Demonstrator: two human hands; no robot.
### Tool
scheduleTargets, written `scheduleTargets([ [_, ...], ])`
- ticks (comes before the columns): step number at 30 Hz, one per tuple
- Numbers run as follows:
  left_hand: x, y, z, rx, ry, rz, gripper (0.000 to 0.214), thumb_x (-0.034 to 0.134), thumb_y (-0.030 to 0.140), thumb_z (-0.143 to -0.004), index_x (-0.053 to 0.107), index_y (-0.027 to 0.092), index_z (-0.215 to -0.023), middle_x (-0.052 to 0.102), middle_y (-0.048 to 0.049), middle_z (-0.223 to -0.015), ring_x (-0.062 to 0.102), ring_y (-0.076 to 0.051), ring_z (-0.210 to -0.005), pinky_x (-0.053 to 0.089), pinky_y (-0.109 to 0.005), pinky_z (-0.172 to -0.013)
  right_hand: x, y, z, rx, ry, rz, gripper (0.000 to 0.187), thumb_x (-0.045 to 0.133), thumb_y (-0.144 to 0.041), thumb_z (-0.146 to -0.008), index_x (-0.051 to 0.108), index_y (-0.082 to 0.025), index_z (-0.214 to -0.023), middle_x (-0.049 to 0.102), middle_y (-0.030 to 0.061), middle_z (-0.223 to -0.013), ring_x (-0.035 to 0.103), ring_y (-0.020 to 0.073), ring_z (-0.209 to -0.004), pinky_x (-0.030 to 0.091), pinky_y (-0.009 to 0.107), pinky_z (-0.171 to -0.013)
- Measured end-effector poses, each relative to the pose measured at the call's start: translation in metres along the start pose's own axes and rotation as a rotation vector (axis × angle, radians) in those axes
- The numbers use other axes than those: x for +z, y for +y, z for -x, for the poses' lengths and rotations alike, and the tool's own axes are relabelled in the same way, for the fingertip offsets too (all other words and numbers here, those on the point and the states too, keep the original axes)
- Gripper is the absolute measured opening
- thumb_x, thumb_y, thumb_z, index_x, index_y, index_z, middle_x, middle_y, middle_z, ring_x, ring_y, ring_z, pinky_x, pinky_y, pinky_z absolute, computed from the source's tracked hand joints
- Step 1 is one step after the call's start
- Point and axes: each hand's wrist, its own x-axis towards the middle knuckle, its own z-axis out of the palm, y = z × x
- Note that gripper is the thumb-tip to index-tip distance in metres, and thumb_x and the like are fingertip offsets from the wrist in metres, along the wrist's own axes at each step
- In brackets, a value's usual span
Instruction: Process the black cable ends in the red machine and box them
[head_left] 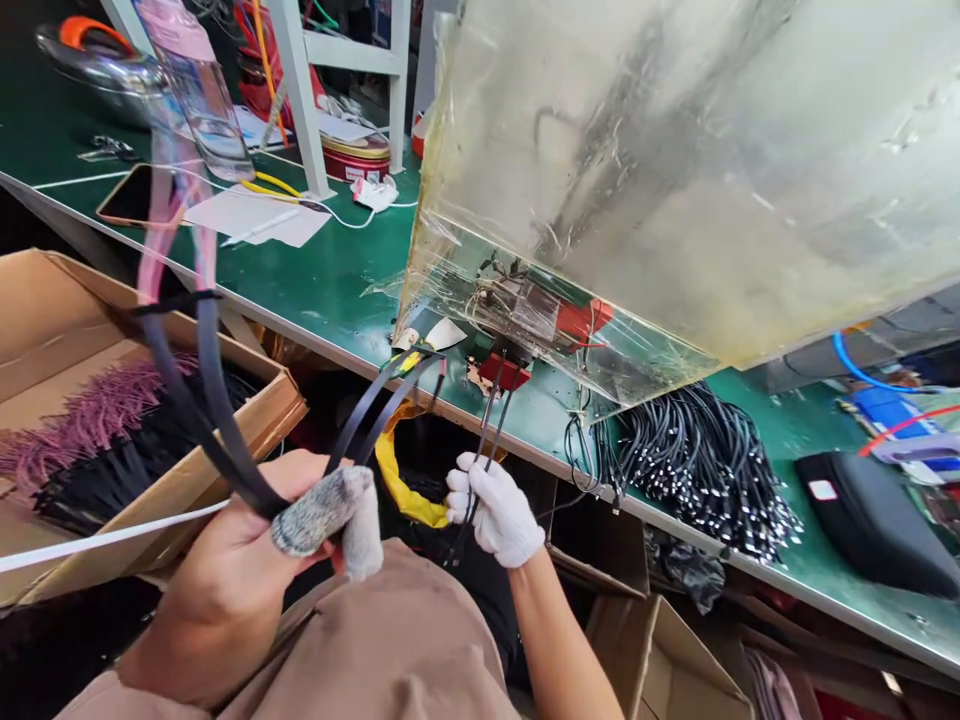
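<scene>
My left hand, with grey cloth covers on two fingertips, is closed around a looped bundle of black flat cables. One end of the bundle rises to the upper left with blurred pink wires; the other ends in yellow-striped tips near the table edge. My right hand, in a white glove, pinches two thin black cables. They run up to a small red block under the clear plastic cover. Their lower ends hang below my fingers. Behind the film, the parts of the machine are hard to make out.
A cardboard box of pink-ended black wires stands left. On the green table, a pile of black cables and a black case lie right. A water bottle and phone are back left. A yellow ring hangs below the edge.
</scene>
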Motion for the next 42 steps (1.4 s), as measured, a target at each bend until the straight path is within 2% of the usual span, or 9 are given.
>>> scheduleTargets([
  [4,0.014,0.008,-0.026,-0.045,-0.024,0.156,0.061,0.078,0.071,-0.069,0.064,0.018,-0.043,0.052,-0.0026,-0.038,0.046,-0.009,-0.036,0.033,-0.019,-0.035,0.022,-0.036,-0.016,-0.073,-0.061,-0.014,0.041,0.084,-0.039,-0.082,0.063,-0.02,-0.111,0.071,0.002,-0.083,0.065,0.0126,-0.063,0.059,0.027,-0.06],
  [8,0.016,-0.014,-0.036,-0.117,0.037,0.216,0.059,0.079,0.07,-0.07,0.065,0.017,-0.048,0.056,-0.0008,-0.045,0.048,-0.006,-0.039,0.037,-0.015,-0.039,0.04,-0.08,-0.045,-0.134,-0.129,-0.048,0.027,0.078,-0.032,-0.087,0.064,-0.019,-0.106,0.07,0.0005,-0.084,0.064,0.0116,-0.065,0.059,0.025,-0.061],
  [11,0.01,-0.029,-0.035,-0.128,0.093,0.217,0.058,0.079,0.069,-0.071,0.066,0.016,-0.051,0.06,-0.0016,-0.048,0.051,-0.007,-0.041,0.038,-0.015,-0.04,0.049,-0.101,-0.066,-0.118,-0.134,-0.135,0.005,0.062,-0.02,-0.096,0.065,-0.017,-0.098,0.068,-0.0006,-0.081,0.061,0.0088,-0.062,0.057,0.02,-0.059],
  [14,0.005,-0.036,-0.034,-0.138,0.095,0.216,0.056,0.079,0.068,-0.072,0.067,0.017,-0.053,0.062,-0.0017,-0.049,0.052,-0.008,-0.042,0.039,-0.016,-0.04,0.054,-0.112,-0.077,-0.065,-0.084,-0.199,0.02,0.046,-0.012,-0.1,0.065,-0.017,-0.095,0.067,-0.0005,-0.078,0.058,0.008,-0.059,0.055,0.017,-0.056],
  [17,0.002,-0.037,-0.034,-0.148,0.073,0.213,0.056,0.078,0.068,-0.074,0.067,0.017,-0.053,0.062,-0.002,-0.05,0.052,-0.008,-0.042,0.038,-0.017,-0.04,0.056,-0.117,-0.082,-0.023,-0.016,-0.223,0.024,0.042,-0.013,-0.102,0.065,-0.017,-0.1,0.069,0.0006,-0.079,0.06,0.0093,-0.06,0.056,0.018,-0.055],
  [29,-0.002,-0.036,-0.029,-0.202,0.008,0.198,0.061,0.072,0.071,-0.077,0.063,0.018,-0.049,0.055,-0.0022,-0.046,0.044,-0.009,-0.039,0.033,-0.02,-0.036,0.057,-0.122,-0.082,0.047,0.032,-0.307,0.029,0.034,-0.018,-0.107,0.063,-0.014,-0.105,0.07,0.0016,-0.077,0.063,0.0089,-0.059,0.057,0.018,-0.052],
  [33,0.004,-0.018,-0.017,-0.255,0.022,0.223,0.058,0.076,0.071,-0.073,0.065,0.019,-0.051,0.057,-0.0032,-0.047,0.046,-0.01,-0.041,0.033,-0.023,-0.039,0.06,-0.126,-0.082,0.046,0.028,-0.264,0.026,0.037,-0.017,-0.106,0.063,-0.016,-0.103,0.069,-0.0003,-0.074,0.062,0.0075,-0.057,0.056,0.016,-0.052],
  [37,0.012,0.001,-0.004,-0.339,0.023,0.2,0.06,0.077,0.074,-0.069,0.063,0.02,-0.047,0.057,-0.0038,-0.047,0.049,-0.013,-0.046,0.035,-0.025,-0.043,0.046,-0.116,-0.074,0.019,-0.129,-0.164,0.019,0.047,-0.028,-0.106,0.062,-0.018,-0.103,0.068,-0.0012,-0.078,0.063,0.0074,-0.061,0.058,0.016,-0.058],
  [42,0.011,-0.028,0.001,-0.398,-0.186,0.096,0.064,0.065,0.081,-0.074,0.064,0.02,-0.054,0.061,-0.0049,-0.051,0.045,-0.013,-0.044,0.032,-0.026,-0.043,0.012,-0.055,-0.051,0.303,-0.439,0.036,0.066,0.048,-0.075,-0.093,0.062,-0.014,-0.114,0.073,0.0094,-0.087,0.073,0.0217,-0.073,0.063,0.038,-0.062],
])
